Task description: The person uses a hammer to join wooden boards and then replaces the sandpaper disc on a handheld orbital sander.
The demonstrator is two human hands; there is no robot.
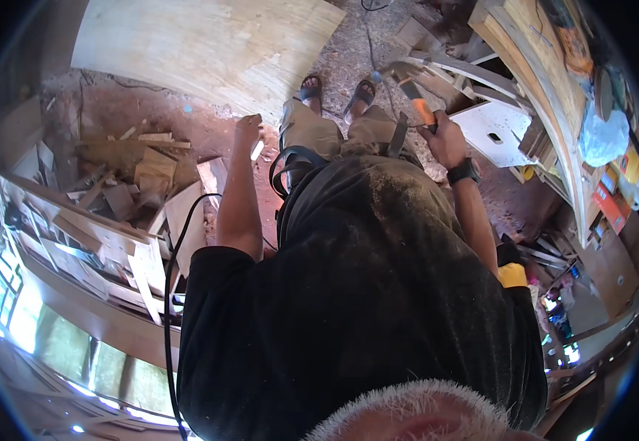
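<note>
My right hand (440,140) grips a hammer with an orange and black handle (420,106), its head angled up and left near my right sandalled foot. A dark watch (464,171) is on that wrist. My left hand (248,128) hangs beside my left leg with its fingers curled; what they hold, if anything, is too small to make out. A small white piece (257,151) shows just under it. Beyond that hand lies a large pale plywood sheet (202,44) on the floor.
Wood offcuts (150,169) and stacked boards (99,250) cover the left side. On the right stand curved wooden pieces (514,37), a white panel (485,132) and a blue plastic bag (602,136). A black cable (181,250) runs down along my left side.
</note>
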